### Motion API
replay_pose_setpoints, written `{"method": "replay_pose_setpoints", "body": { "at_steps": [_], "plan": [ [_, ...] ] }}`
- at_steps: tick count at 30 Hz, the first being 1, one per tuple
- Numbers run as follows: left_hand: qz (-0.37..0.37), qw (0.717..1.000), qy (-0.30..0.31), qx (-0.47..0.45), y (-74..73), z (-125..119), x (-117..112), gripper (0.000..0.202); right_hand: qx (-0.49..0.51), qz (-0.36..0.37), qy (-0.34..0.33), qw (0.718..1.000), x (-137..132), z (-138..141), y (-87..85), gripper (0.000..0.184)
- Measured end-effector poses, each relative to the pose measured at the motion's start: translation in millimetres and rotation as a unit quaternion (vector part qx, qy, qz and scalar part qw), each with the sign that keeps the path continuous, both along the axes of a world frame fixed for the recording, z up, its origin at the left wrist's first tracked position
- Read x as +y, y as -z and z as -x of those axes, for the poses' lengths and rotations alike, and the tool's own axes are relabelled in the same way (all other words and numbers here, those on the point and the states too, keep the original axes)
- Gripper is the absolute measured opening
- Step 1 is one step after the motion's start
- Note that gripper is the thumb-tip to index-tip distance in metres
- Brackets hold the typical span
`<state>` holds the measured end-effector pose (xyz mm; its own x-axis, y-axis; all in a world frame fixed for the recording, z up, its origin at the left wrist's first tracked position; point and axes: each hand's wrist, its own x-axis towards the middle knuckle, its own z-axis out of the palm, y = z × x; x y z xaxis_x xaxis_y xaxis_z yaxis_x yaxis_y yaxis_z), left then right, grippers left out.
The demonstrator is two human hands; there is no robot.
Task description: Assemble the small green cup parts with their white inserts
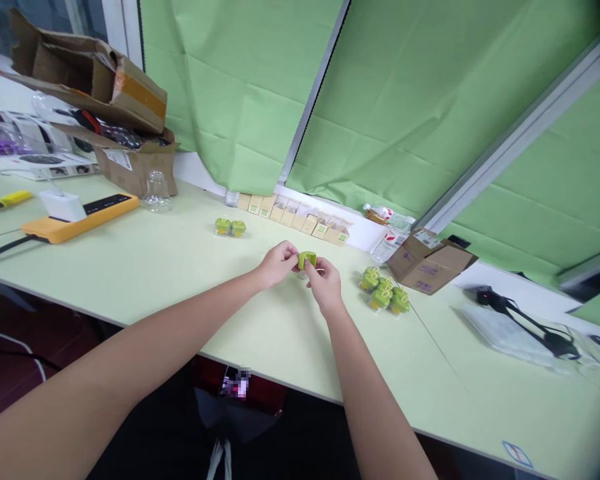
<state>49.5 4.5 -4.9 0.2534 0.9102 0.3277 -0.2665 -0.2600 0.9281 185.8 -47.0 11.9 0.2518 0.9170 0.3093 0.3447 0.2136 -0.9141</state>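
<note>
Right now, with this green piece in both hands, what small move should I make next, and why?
I'd probably turn the green piece slightly while keeping your left hand steady. Your left hand and right hand both hold it, and your fingers hide much of it, so a slight turn would likely show more of it.

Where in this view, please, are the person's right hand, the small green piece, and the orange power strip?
Right hand (325,285): head view, back of the hand.
Small green piece (307,260): head view, top face.
Orange power strip (60,231): head view, orange casing.
</note>
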Motion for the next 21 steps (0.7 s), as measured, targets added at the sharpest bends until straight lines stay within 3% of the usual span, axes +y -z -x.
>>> {"method": "replay_pose_setpoints", "body": {
  "at_steps": [2, 7, 16, 21],
  "plan": [
    [0.009, 1.0, 0.009, -0.003, -2.6, 0.3, -1.0, 0.009, 0.052, 0.036, -0.048, 0.997, 0.1, -1.0, -3.2, 0.038],
    [0.063, 0.997, 0.031, -0.014, -11.3, 1.1, -5.6, 0.007, 0.142, 0.059, -0.096, 0.983, -0.4, -3.6, -6.5, 0.036],
    [0.116, 0.99, 0.074, 0.014, -25.1, 6.3, -16.1, 0.004, 0.159, 0.081, -0.182, 0.967, -6.6, -7.3, -10.0, 0.031],
    [0.131, 0.989, 0.072, -0.008, -27.4, 3.6, -16.7, 0.004, 0.149, 0.064, -0.194, 0.968, -8.6, -6.6, -12.9, 0.03]
  ]
}}
